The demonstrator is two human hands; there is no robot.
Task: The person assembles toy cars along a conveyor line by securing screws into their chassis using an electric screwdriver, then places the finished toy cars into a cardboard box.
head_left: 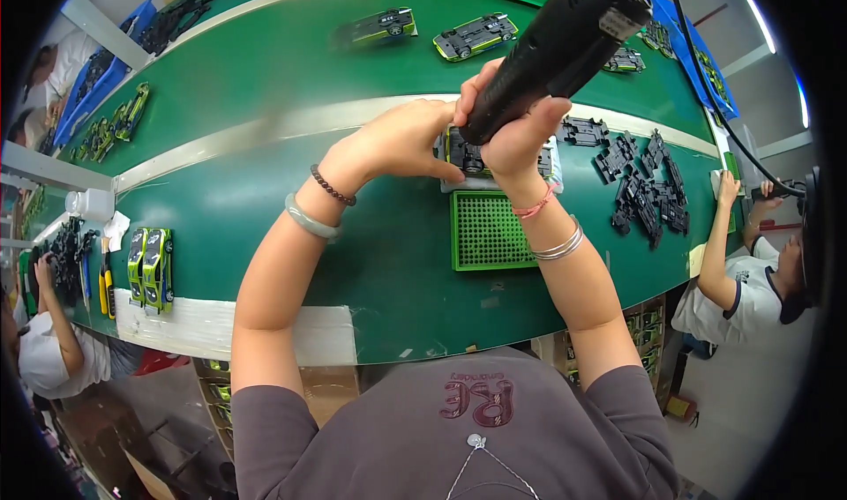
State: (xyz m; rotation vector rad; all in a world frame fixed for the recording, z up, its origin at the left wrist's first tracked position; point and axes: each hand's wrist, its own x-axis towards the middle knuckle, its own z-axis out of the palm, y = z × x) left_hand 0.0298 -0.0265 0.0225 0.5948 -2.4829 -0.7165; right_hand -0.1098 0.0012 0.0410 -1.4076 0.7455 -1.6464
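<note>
The right hand [512, 143] is wrapped tight around a big black power driver [551, 55], which points down at a toy car [460, 157]. The car sits under both hands on the green table [397, 271], with its black bottom facing up. The left hand [393, 143] is about half open, curved around the car's left end, with its thumb low on the near side. The hands hide the driver's tip and some of the left fingertips, so I can't tell if the tip touches the car or how firmly the left hand grips. This car looks partly done: its black bottom is on, but the screws can't be checked from here. Farther back, an upside-down car [476, 37] has its black bottom on too, so that part looks done. Plenty seems to be left, because a pile of loose black car bottoms [640, 187] lies to the right, not on any cars. A green tray [494, 267] full of little holes sits just nearer than the car.
</note>
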